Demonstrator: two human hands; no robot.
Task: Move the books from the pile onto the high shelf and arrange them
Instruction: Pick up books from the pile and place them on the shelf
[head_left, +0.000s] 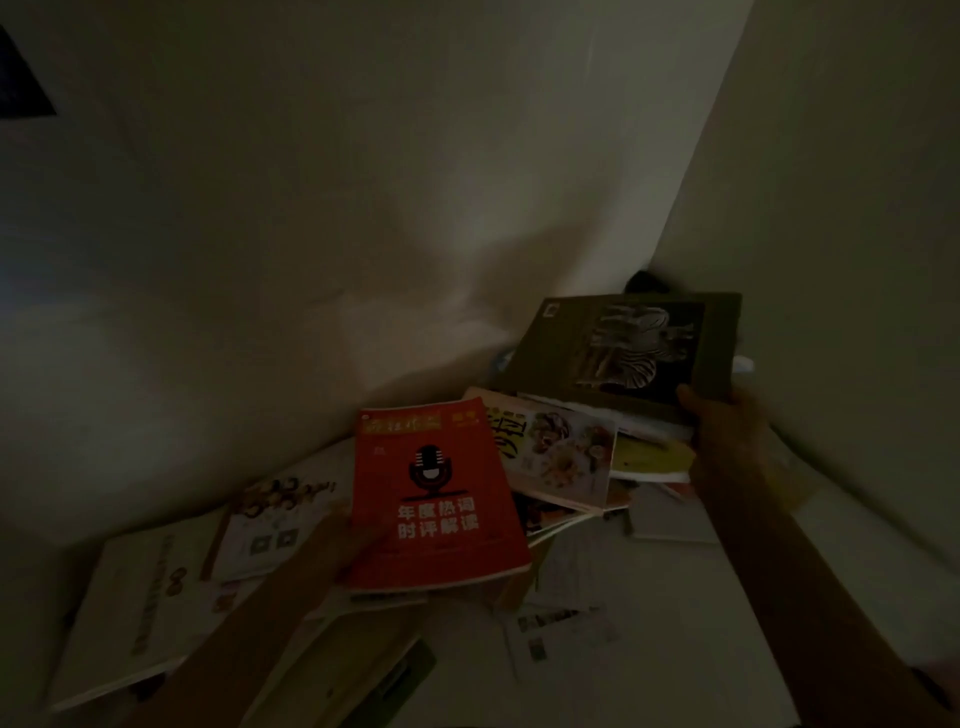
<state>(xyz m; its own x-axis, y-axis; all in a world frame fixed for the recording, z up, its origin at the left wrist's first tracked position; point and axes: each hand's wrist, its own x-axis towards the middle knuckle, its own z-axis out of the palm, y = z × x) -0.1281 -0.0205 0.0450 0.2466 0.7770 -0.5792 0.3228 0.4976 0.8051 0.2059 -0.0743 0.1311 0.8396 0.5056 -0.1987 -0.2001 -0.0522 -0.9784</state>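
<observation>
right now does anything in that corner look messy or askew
Yes. The books are not lined up: they lie flat and fanned at different angles. The zebra book, held by the right hand, tilts on a sloppy stack in the corner. The left hand holds the red book. A food-cover book juts out askew between them.

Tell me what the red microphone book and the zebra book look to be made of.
Red microphone book: paperback, apparently; thin printed card cover, pale paper page edges along the bottom. Finish unclear in dim light.
Zebra book: probably a dull dark-green card or board cover with a printed photo; too dark to tell hardback from soft.
</observation>
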